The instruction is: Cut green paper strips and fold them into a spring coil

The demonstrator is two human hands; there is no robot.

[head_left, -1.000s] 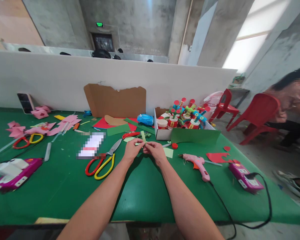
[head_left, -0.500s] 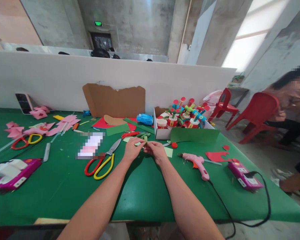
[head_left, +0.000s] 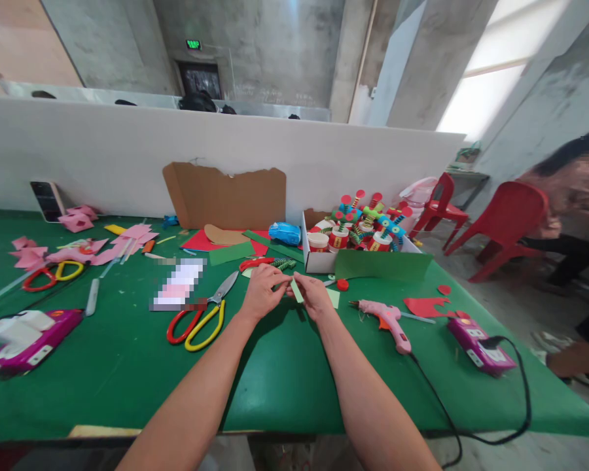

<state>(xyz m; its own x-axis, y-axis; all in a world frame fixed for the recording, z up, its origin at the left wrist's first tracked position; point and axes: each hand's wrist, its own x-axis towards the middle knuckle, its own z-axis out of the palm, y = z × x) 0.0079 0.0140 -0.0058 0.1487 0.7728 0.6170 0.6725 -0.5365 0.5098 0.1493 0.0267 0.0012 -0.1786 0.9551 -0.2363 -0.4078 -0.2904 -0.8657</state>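
Both hands, left hand (head_left: 261, 293) and right hand (head_left: 316, 296), have their grip pinched on a pale green paper strip (head_left: 297, 290) (tilted) between them, above the desk (head_left: 127, 366), near scissors (head_left: 203, 314).

Both forearms bare, no sleeves visible; hands, left (head_left: 260, 292) and right (head_left: 317, 297), ungloved.

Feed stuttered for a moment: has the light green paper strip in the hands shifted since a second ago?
Yes. The paper strip stuck up above the fingers toward the white box; it now points down toward the person, between the left hand and right hand.
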